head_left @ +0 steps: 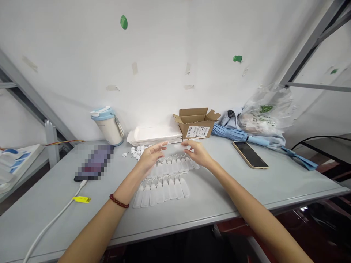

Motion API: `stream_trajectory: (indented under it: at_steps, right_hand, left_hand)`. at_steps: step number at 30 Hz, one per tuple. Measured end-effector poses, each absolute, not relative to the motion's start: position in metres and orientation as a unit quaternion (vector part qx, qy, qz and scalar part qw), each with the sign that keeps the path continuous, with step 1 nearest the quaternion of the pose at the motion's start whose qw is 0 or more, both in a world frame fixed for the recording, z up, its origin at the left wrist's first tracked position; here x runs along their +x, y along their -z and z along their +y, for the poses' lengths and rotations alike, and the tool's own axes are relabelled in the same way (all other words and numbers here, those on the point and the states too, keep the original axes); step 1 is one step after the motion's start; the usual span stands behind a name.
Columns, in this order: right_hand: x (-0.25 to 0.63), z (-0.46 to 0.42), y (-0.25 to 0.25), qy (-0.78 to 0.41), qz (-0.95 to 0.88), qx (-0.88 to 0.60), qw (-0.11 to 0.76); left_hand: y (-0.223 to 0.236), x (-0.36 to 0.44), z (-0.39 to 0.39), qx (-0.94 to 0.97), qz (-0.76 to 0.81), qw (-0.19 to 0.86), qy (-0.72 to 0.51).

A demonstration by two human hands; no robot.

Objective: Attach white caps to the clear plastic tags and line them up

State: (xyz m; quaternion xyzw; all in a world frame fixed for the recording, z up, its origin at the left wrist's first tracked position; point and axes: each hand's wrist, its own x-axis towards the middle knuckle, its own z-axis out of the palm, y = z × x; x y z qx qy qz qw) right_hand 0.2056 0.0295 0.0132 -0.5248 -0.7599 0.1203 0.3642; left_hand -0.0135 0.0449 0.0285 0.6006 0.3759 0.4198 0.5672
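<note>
Both my hands hover over the middle of the grey table point(246, 190). My left hand point(150, 156) pinches a small white loop or tag string between thumb and fingers. My right hand point(197, 151) has its fingers curled around a small white piece near the far row. Below them lie two rows of small white tags point(164, 188) laid side by side, each with a string loop. A loose heap of white tags point(137, 151) sits just left of my left hand. A bead bracelet circles my left wrist.
At the back stand a blue-lidded cup point(108, 126), a stack of white sheets point(155, 135), an open cardboard box point(196, 122), a blue umbrella point(241, 135) and a plastic bag point(267, 111). One phone point(250, 154) lies right, another blurred one point(94, 162) with a white cable left.
</note>
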Motion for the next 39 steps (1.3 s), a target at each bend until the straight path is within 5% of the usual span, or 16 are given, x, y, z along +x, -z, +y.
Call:
stream_trajectory:
  at_steps: [15, 39]
  right_hand:
    - [0.183, 0.013, -0.016, -0.166, -0.768, -0.461, 0.412]
    - [0.174, 0.005, -0.02, -0.173, -0.766, -0.431, 0.445]
  left_hand:
    - [-0.025, -0.006, 0.031, 0.616, 0.438, 0.462, -0.465]
    - [-0.023, -0.005, 0.029, 0.639, 0.403, 0.446, -0.48]
